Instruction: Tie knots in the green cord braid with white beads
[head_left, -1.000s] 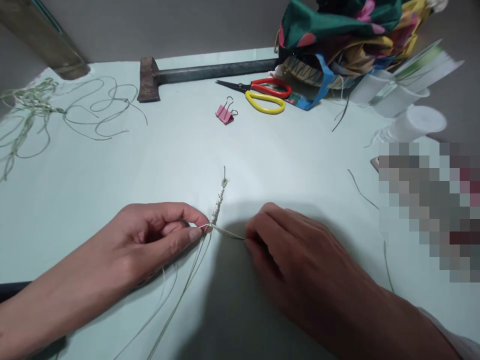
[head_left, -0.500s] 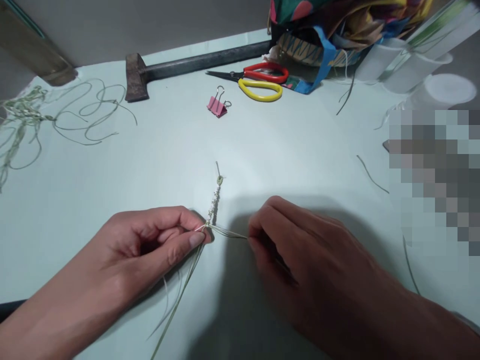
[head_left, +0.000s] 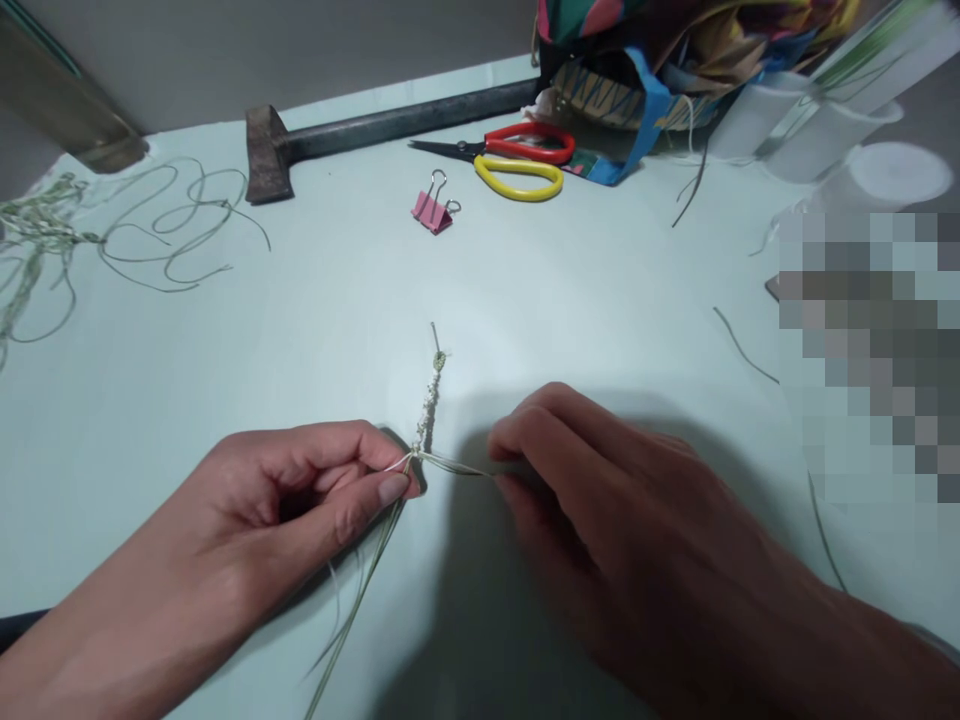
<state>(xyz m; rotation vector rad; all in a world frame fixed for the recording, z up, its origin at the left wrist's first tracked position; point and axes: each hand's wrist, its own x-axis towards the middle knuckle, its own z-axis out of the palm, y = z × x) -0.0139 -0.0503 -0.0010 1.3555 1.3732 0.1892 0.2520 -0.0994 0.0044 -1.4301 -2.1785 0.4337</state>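
A short knotted cord braid (head_left: 428,405), pale with a green loop at its top, lies on the table in front of me. Thumb and index finger of my left hand (head_left: 300,490) pinch the cords at its lower end. To the right, several thin green cords (head_left: 457,465) stretch sideways from the braid to the fingertips of my right hand (head_left: 592,510), which are closed on them. More loose green cords (head_left: 360,590) hang down below my left thumb toward the near edge of the view. A thin white thread passes by my left fingertips.
Behind the braid lie a pink binder clip (head_left: 433,212), scissors (head_left: 521,162) with red and yellow handles, and a hammer (head_left: 268,155). Tangled green cord (head_left: 45,225) is at the left. White cups (head_left: 810,140) and a colourful bag (head_left: 637,110) stand at the back right.
My right hand's index finger has lifted slightly and its fingertips have opened a little around the cords. My left hand keeps its pinch almost in place.
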